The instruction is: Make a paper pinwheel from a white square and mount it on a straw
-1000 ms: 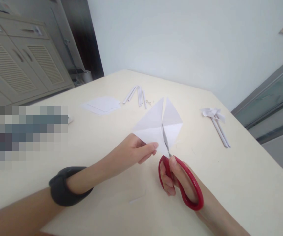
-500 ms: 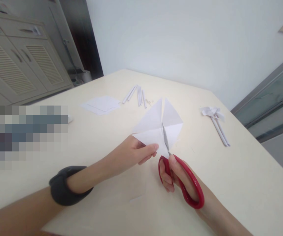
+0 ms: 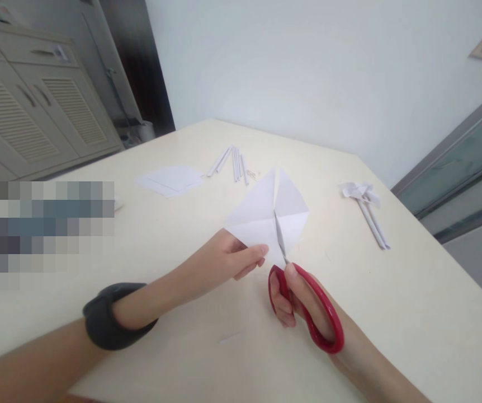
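Note:
A creased white sheet of paper is pinched at its near left edge by my left hand, thumb on top and the other fingers partly hidden beneath. A slit opens from the paper's far corner toward its middle. My right hand grips red-handled scissors, with the thumb through one loop and fingers through the other. The scissor blades lie along the near part of the sheet, close to its near corner, and point at the centre.
Flat white sheets lie on the table at the far left. Several rolled paper sticks and small rubber bands sit at the back. Paper pinwheels on rolled sticks rest at the right. A blurred patch covers the left side.
The scissor blades look slightly more closed on the paper, and the right hand has shifted a little left. The left hand keeps its pinch. The whole view has moved very slightly.

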`<move>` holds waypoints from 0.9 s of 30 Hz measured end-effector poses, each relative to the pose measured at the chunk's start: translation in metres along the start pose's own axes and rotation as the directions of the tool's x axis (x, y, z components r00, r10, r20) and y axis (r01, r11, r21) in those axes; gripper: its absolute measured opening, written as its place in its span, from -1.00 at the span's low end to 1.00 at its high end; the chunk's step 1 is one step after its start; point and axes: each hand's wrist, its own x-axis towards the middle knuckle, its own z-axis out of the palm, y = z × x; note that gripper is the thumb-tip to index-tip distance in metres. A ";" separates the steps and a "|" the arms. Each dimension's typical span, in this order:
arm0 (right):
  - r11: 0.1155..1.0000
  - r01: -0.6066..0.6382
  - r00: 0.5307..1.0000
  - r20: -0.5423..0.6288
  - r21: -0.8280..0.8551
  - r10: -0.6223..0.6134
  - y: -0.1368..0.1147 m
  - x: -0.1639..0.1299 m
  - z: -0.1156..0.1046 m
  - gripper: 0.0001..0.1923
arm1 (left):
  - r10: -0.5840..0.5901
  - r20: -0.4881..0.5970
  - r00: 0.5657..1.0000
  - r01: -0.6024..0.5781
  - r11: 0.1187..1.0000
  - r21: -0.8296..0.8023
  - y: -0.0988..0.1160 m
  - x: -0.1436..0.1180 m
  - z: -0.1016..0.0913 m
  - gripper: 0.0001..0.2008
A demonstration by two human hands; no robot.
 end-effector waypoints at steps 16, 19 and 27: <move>0.988 0.132 0.985 -0.123 0.084 -0.122 0.007 0.003 -0.018 -0.53 | 0.350 -0.226 0.909 -0.117 0.735 0.668 0.003 0.008 -0.022 -0.79; 0.982 0.154 0.979 -0.155 0.106 -0.136 0.011 0.005 -0.023 -0.53 | 0.417 -0.460 0.784 0.098 0.649 0.754 -0.008 0.013 -0.040 -0.70; 0.982 0.120 0.986 -0.136 0.143 -0.101 0.005 0.006 -0.018 -0.49 | 0.272 -0.808 0.523 0.590 0.569 0.573 -0.046 0.009 -0.105 -0.38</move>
